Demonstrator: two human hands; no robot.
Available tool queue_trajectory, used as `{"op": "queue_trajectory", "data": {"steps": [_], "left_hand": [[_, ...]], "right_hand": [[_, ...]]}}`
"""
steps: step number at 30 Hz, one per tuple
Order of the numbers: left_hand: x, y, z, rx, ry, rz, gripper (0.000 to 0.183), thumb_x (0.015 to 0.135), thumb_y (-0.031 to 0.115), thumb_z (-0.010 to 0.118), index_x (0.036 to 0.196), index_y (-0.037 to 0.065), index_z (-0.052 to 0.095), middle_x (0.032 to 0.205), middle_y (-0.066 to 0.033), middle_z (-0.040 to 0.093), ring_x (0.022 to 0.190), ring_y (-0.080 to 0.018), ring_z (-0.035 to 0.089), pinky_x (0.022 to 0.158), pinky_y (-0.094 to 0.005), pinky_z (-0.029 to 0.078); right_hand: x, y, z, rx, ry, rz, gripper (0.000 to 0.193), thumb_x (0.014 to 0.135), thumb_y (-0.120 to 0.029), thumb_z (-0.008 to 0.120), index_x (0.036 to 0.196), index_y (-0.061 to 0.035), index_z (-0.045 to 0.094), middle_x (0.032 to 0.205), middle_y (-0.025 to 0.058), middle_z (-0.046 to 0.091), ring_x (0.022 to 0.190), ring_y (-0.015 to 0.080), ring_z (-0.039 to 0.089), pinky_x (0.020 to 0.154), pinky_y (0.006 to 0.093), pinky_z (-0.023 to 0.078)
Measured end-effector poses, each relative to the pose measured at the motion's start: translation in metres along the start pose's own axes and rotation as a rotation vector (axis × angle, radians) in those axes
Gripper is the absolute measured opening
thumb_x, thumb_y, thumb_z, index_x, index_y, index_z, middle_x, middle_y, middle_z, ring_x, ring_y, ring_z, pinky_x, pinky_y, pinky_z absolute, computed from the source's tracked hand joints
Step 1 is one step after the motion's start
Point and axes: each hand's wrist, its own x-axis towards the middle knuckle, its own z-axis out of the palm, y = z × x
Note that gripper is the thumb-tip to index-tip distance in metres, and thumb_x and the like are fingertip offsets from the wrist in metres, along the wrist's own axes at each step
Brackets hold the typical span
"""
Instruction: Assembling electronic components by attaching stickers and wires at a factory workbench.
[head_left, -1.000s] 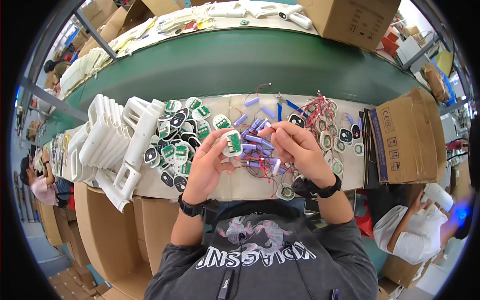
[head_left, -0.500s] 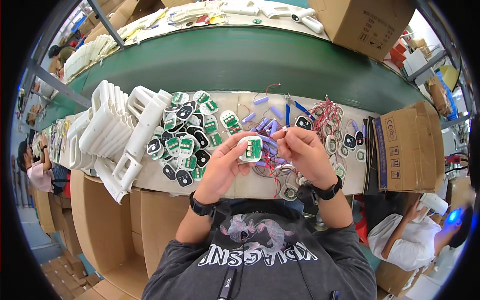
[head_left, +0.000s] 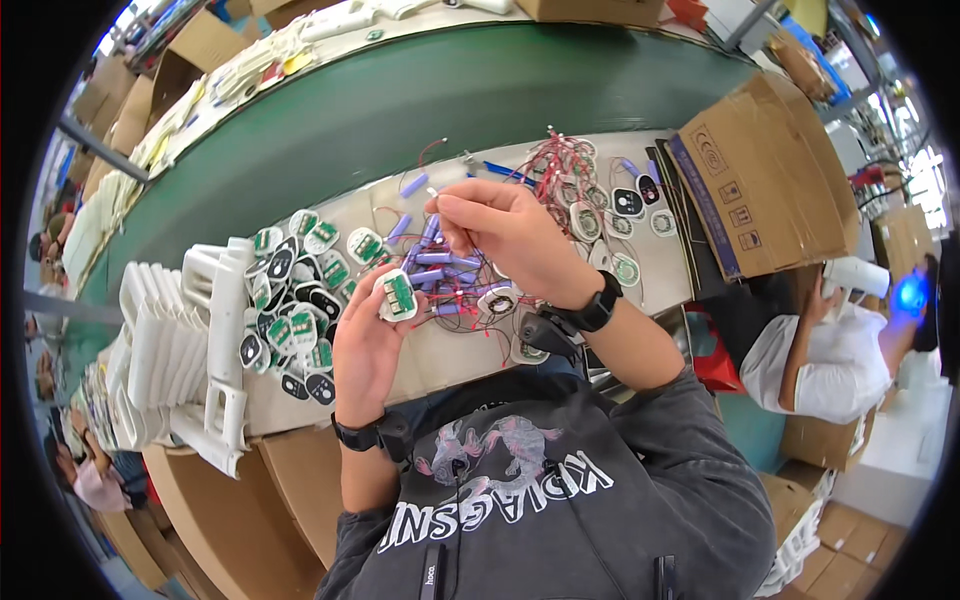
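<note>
My left hand (head_left: 365,350) is closed on the edge of a small white rounded panel (head_left: 412,297), its green circuit board facing up. Farther from me and to the right, the fingers of my right hand (head_left: 505,235) pinch a small white connector (head_left: 432,191); any wire on it is hidden by the hand. Purple cylindrical battery cells (head_left: 430,259) with thin wires lie between and beneath my hands. To the left spreads a heap of similar panels (head_left: 290,333), some showing black button faces. Beyond my right hand lies a tangle of red wires (head_left: 565,165) with round parts.
White plastic housings (head_left: 160,335) are stacked at the left. Blue-handled pliers (head_left: 508,172) lie behind my right hand. A green conveyor belt (head_left: 400,105) runs behind the worktable. A cardboard box (head_left: 770,180) stands at the right, near another person (head_left: 825,365). Open cartons (head_left: 230,510) sit below the table's front.
My view has turned and shifted, moving the scene across the picture. My right hand has moved farther from the panel, the white connector still pinched. My left hand keeps hold of the panel.
</note>
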Motion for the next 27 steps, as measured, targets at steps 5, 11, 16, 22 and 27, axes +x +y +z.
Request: {"op": "queue_trajectory", "data": {"steps": [5, 11, 16, 22, 27], "left_hand": [[0.006, -0.005, 0.004, -0.272, -0.035, -0.263, 0.028, 0.099, 0.028, 0.048, 0.112, 0.004, 0.056, 0.103, -0.0048, 0.058, 0.086, -0.0198, 0.058, 0.081, -0.0378, 0.05], [0.009, -0.03, 0.03, 0.286, -0.339, -0.065, 0.02, 0.089, 0.024, 0.067, 0.095, 0.007, 0.059, 0.086, 0.0015, 0.05, 0.074, -0.0095, 0.048, 0.063, -0.0237, 0.039], [0.006, -0.041, 0.089, 1.156, -0.362, 0.781, 0.029, 0.071, 0.01, 0.081, 0.095, 0.005, 0.065, 0.08, -0.0031, 0.049, 0.073, -0.0169, 0.049, 0.064, -0.028, 0.041], [0.012, -0.051, 0.109, 1.163, -0.395, 0.773, 0.027, 0.071, 0.008, 0.08, 0.094, 0.005, 0.067, 0.082, -0.006, 0.049, 0.077, -0.022, 0.05, 0.068, -0.0327, 0.044], [0.017, -0.055, 0.111, 1.111, -0.438, 0.752, 0.023, 0.072, 0.004, 0.079, 0.091, 0.004, 0.065, 0.082, -0.0053, 0.049, 0.073, -0.018, 0.049, 0.066, -0.0284, 0.042]], "right_hand": [[0.007, -0.005, -0.005, -0.26, 0.114, -0.175, 0.022, 0.094, -0.015, 0.062, 0.107, 0.0018, 0.066, 0.085, 0.0023, 0.064, 0.072, 0.007, 0.056, 0.065, 0.0219, 0.046], [0.02, -0.012, -0.013, -0.296, 0.218, -0.292, 0.019, 0.093, -0.015, 0.064, 0.104, 0.0005, 0.067, 0.089, 0.0033, 0.066, 0.071, 0.006, 0.056, 0.066, 0.0208, 0.047], [0.026, -0.023, -0.023, -0.137, 0.277, -0.354, 0.018, 0.093, -0.015, 0.064, 0.103, 0.0, 0.067, 0.084, 0.0018, 0.064, 0.068, 0.0069, 0.055, 0.063, 0.0208, 0.046], [0.021, -0.029, -0.027, -0.23, 0.336, -0.413, 0.018, 0.094, -0.016, 0.063, 0.103, -0.0009, 0.068, 0.085, 0.0015, 0.065, 0.068, 0.0055, 0.054, 0.062, 0.02, 0.044], [0.02, -0.028, -0.026, -0.376, 0.35, -0.418, 0.019, 0.093, -0.018, 0.064, 0.102, -0.0015, 0.068, 0.086, 0.0001, 0.067, 0.069, 0.0042, 0.054, 0.061, 0.0187, 0.044]]}}
